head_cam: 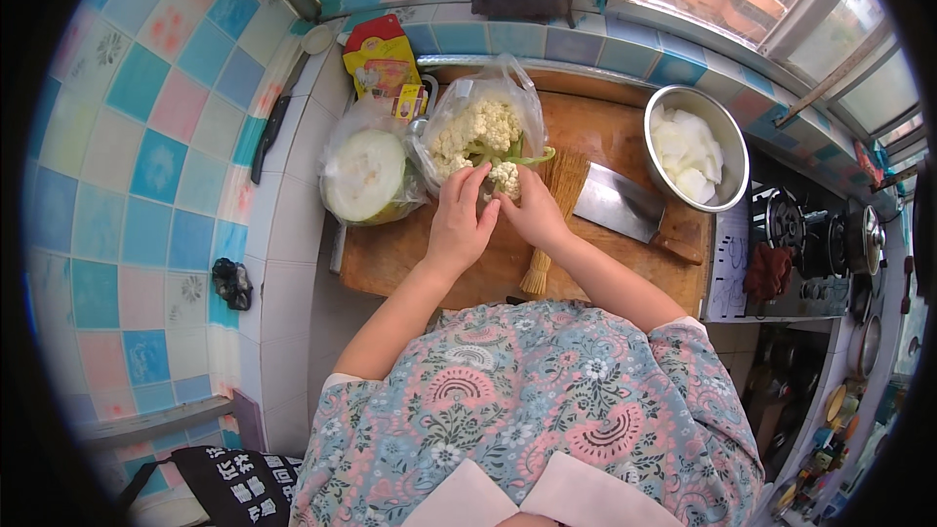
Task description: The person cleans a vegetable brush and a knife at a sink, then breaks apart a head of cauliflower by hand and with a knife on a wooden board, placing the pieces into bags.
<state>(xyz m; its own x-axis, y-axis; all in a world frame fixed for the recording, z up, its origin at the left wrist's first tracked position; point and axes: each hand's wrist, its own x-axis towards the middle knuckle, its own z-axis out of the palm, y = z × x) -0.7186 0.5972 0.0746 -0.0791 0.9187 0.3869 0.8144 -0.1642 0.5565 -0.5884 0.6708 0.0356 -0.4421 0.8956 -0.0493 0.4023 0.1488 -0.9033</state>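
Note:
A head of cauliflower (487,124) with green stalks lies in an open clear plastic bag (528,84) on the wooden cutting board (410,263). At its near side, a small cauliflower floret (505,179) is between my two hands. My left hand (460,216) has its fingertips at the floret's left side, with the thumb below. My right hand (538,211) pinches the floret from the right. Just beyond my right hand lies a straw brush (564,187), partly covered by my wrist. To its right a cleaver (618,201) rests flat, its wooden handle towards me.
A cut winter melon (366,176) in plastic sits left of the bag. Behind it stands a yellow and red food pouch (381,55). A steel bowl (739,154) of pale slices stands at the right. Beyond are a gas stove (798,234) and a lidded pot (867,238). A black-handled knife (271,135) lies on the left ledge.

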